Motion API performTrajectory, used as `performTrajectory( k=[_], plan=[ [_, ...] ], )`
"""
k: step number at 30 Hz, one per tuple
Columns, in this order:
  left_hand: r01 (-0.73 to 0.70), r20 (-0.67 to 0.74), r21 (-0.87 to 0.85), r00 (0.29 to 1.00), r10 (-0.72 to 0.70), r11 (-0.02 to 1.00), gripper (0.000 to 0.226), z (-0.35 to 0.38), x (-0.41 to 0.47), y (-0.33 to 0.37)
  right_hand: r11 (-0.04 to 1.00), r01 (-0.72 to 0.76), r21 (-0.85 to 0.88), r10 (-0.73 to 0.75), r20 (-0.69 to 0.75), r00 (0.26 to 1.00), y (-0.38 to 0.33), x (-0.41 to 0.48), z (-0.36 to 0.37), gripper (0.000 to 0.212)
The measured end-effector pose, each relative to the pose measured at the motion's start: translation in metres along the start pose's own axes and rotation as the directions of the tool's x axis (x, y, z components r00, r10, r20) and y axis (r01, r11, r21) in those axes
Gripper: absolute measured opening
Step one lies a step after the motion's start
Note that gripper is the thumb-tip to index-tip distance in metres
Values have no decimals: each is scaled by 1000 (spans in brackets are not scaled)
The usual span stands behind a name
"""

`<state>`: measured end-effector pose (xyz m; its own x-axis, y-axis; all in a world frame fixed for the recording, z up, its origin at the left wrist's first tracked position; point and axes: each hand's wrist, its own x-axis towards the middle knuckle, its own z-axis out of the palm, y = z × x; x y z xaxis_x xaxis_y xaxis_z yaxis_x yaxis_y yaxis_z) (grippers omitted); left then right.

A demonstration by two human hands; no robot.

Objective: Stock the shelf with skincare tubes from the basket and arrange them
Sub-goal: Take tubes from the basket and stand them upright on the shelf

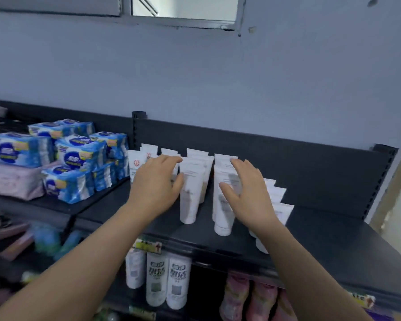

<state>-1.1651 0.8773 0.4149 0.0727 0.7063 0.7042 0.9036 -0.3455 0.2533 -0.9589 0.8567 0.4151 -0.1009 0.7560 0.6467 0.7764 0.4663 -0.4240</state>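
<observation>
Several white skincare tubes stand cap-down in rows on the dark top shelf (pixel 322 232). My left hand (pixel 156 184) reaches over the left rows, its fingers stretched toward the tube tops and its thumb against the front tube of the middle row (pixel 190 200). My right hand (pixel 248 193) lies with fingers extended on the right side of another row (pixel 222 205), thumb in front of it. A further row of tubes (pixel 280 205) leans behind my right wrist. The basket is out of view.
Blue tissue packs (pixel 79 156) and pink packs (pixel 12 179) fill the shelf section to the left. White bottles (pixel 158 279) and pink items (pixel 250 297) stand on the lower shelf. The right end of the top shelf is bare.
</observation>
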Motion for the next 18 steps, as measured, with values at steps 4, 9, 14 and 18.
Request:
performTrajectory(
  k=[4,9,14,18],
  plan=[
    [100,-49,142,994,-94,985,37,-38,-26,-64,992,118,47,-122,108,987,-50,17,63,56],
    [275,-91,290,962,-259,917,37,-95,-80,-157,947,277,164,-307,208,929,-128,23,155,57],
    [479,-155,407,875,-458,778,33,-159,-146,-244,869,385,312,-475,305,825,-219,8,242,54],
    [607,-219,436,787,-576,664,34,-205,-201,-305,826,371,424,-532,369,762,-291,-12,307,53]
  ],
)
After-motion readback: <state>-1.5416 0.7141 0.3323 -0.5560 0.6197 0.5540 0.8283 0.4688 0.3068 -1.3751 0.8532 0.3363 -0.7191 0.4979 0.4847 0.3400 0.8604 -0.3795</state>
